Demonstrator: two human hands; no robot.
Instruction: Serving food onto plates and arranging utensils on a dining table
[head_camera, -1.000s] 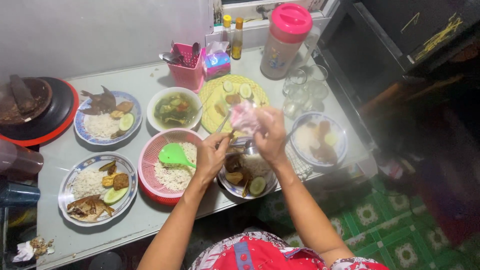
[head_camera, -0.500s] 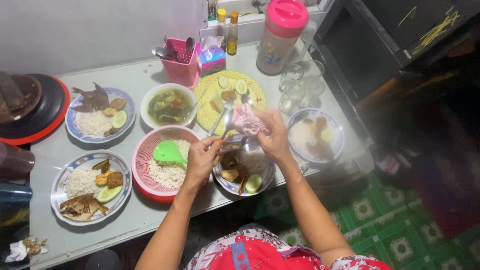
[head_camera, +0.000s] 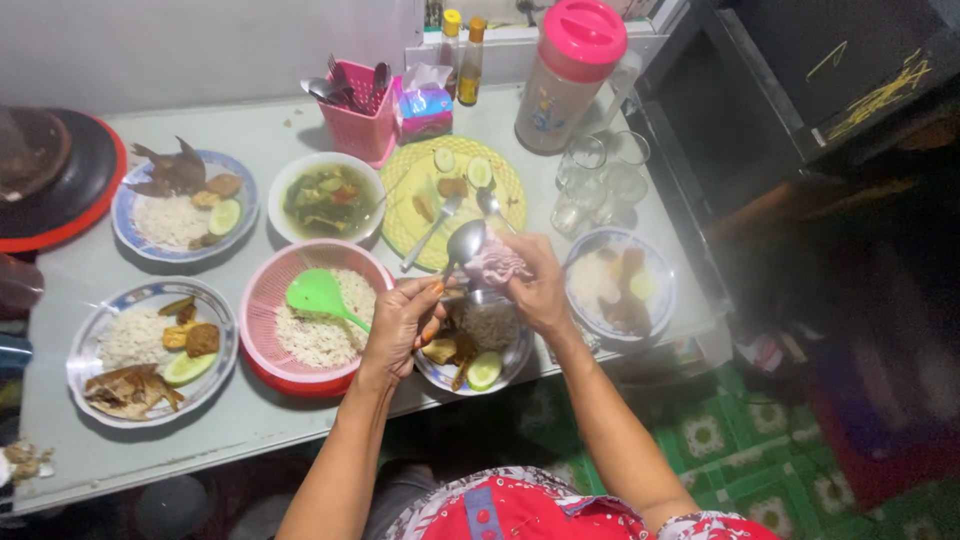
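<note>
Head view, looking down: left hand (head_camera: 398, 322) pinches the handle of a shiny metal spoon (head_camera: 464, 243), bowl raised and facing up, above a patterned plate of rice, fried pieces and a cucumber slice (head_camera: 478, 350) at the near table edge. Right hand (head_camera: 537, 283) closes its fingers on a crumpled pink-and-white tissue (head_camera: 494, 262), pressed against the spoon just below the bowl, apparently to wipe it, though blur hides the contact. Both forearms rise from the near edge, wrists bent inward, the hands meeting over the plate. Just left stands a pink plastic basket of rice (head_camera: 312, 312) with a green scoop (head_camera: 322, 296); behind lies a yellow woven tray (head_camera: 462, 200).
</note>
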